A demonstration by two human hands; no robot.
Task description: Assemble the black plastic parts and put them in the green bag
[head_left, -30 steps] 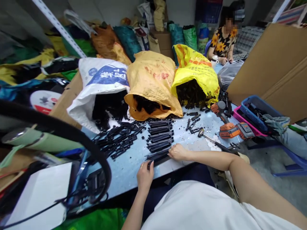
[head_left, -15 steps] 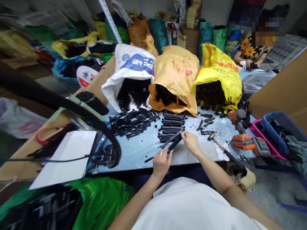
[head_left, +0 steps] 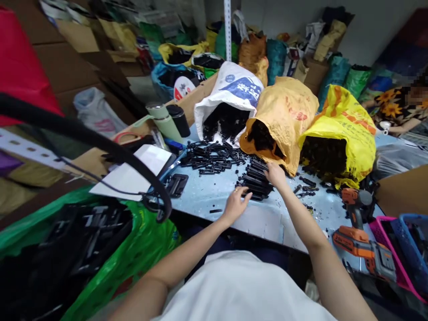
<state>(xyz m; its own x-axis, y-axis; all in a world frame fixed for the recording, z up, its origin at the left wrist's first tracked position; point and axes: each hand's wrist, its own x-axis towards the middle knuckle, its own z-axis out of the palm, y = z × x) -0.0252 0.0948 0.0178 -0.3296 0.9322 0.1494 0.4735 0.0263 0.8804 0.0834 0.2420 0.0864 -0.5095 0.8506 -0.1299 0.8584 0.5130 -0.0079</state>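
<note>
A row of long black plastic bars (head_left: 257, 182) lies side by side on the light blue tabletop (head_left: 200, 191). At the row's near left end is my left hand (head_left: 236, 205), with a ring on one finger; its thumb and fingers are apart and nothing shows between them. My right hand (head_left: 276, 175) reaches over the right ends of the bars, fingers bent together against them. What its fingertips pinch, if anything, is hidden. Left of the row spreads a pile of thin black parts (head_left: 210, 158). A short black strip (head_left: 216, 211) lies near the table's front edge.
White (head_left: 230, 89), orange (head_left: 287, 111) and yellow (head_left: 347, 129) sacks of black parts lie behind. A cordless drill (head_left: 361, 236) and baskets (head_left: 401, 254) are at right. Left are a cup (head_left: 163, 122), white sheet (head_left: 143, 169) and green bag (head_left: 140, 236). Another person (head_left: 394, 107) sits far right.
The view has swung left. My left hand has come off the bar it was holding and its fingers have spread. My right hand has moved farther up the row of bars.
</note>
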